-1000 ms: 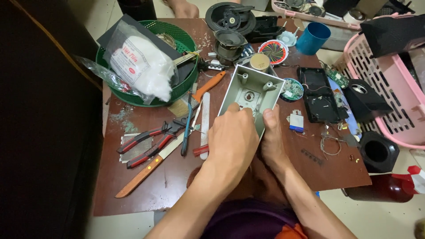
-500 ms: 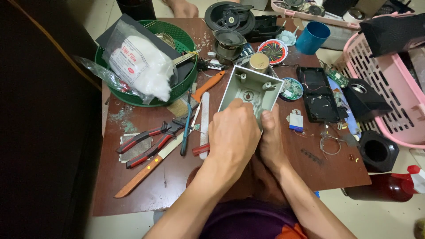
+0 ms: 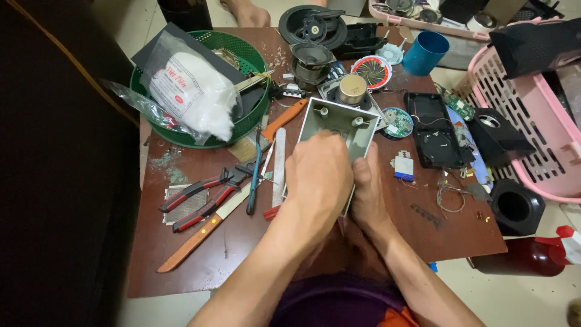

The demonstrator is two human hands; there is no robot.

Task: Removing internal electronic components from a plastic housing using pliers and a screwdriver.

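Brown table (image 3: 200, 254) carries everything. Pink basket (image 3: 532, 145) sits off its right edge; green basket (image 3: 242, 51) at upper left, with a clear bag of white material (image 3: 193, 91) lying across it. Round black speaker frame (image 3: 311, 24) at the top edge, blue cup (image 3: 425, 52) to its right.

Grey plastic housing (image 3: 336, 124) sits mid-table, open side up, two screw posts visible inside. Left hand (image 3: 319, 175) lies over the near half of the housing, fingers curled down into it; tips are hidden, so cannot tell whether they pinch anything. Right hand (image 3: 367, 194) is pressed against the housing's right near corner, fingers together, thumb along the wall; whether it actually clamps the wall cannot be told.

Open black case (image 3: 433, 130) just right of the housing. Black speaker cone part (image 3: 514, 209) at the right table edge. Red-handled pliers (image 3: 203, 194) left of the hands, wooden-handled knife (image 3: 200, 236) below them, metal file (image 3: 278, 166) beside the housing. Small silver cylinder (image 3: 351, 89) just behind the housing.
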